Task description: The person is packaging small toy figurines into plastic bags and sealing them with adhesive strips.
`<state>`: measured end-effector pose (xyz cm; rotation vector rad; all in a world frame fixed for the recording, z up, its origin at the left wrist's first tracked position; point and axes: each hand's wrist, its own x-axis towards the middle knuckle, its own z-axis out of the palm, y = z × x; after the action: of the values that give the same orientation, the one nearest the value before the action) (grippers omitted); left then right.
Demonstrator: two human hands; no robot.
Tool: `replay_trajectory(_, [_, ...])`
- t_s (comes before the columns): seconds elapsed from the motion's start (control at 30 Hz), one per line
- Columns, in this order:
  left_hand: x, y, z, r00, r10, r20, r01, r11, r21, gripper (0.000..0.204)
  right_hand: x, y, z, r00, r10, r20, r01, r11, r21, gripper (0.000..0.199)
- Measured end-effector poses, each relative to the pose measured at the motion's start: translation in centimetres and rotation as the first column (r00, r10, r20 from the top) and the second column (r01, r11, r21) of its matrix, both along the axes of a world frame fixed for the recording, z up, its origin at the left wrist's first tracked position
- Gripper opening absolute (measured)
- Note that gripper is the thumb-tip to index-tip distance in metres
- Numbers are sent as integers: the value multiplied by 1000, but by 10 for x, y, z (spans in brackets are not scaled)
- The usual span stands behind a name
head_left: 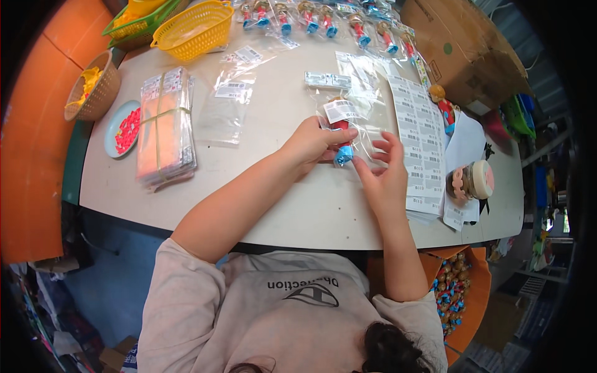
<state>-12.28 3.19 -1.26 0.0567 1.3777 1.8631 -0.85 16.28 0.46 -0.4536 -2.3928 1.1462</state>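
A small red-and-blue figure (342, 155) lies inside a clear plastic bag (371, 117) with a printed header and a white barcode label (342, 110). My left hand (316, 145) is closed on the bagged figure from the left, its thumb lying across the red part. At the right side of the bag is my right hand (387, 169), fingers curved and apart. The right thumb tip is beside the figure's blue end; I cannot tell whether it presses on it. To the right lie sheets of barcode labels (418, 133).
Bagged figures (312, 18) line the far edge. Left are flat empty bags (224, 112), a banded stack of packaging (165, 127), a plate of pink pieces (115, 149) and baskets (198, 31). Right stand a jar (471, 180) and cardboard box (466, 43). An orange bin (476, 292) holds loose figures.
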Motion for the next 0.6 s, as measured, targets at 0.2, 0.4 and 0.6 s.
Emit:
replay_trajectory(0.2, [1, -2, 3, 1000, 3, -13, -3, 1000, 11, 28, -4, 7, -1, 933, 346, 96, -333, 934, -128, 59])
replay_trajectory(0.4, [5, -1, 8, 998, 13, -56, -12, 1000, 12, 28, -10, 8, 1, 938, 333, 92, -301, 920, -252, 45])
replay_trajectory(0.6, [12, -4, 11, 992, -118, -45, 116, 992, -43, 30, -17, 10, -17, 967, 249, 51, -227, 936, -270, 30])
